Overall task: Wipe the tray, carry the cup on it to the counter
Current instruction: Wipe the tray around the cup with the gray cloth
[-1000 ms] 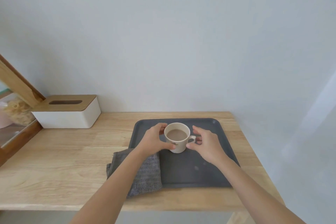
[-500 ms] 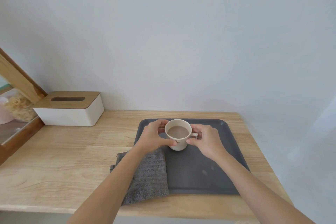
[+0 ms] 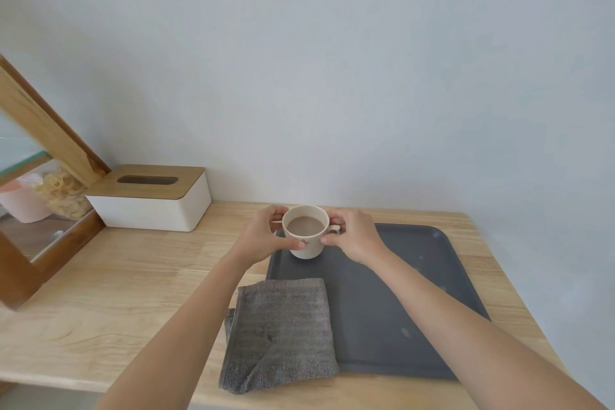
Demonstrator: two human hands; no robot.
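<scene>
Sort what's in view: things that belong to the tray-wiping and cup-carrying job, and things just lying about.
Part of the job: cup, held by left hand and right hand; tray; grey cloth; wooden counter.

Just lying about: tissue box; jar of dried pasta; pink container.

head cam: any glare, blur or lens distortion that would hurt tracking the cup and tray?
Head view: soft, even light, no harsh shadows; cup, left hand and right hand are sharp, no motion blur. Faint pale smudges or reflections on the tray, no strong glare. Wide-angle bending shows at the edges: the wooden frame leans and the tabletop splays.
</scene>
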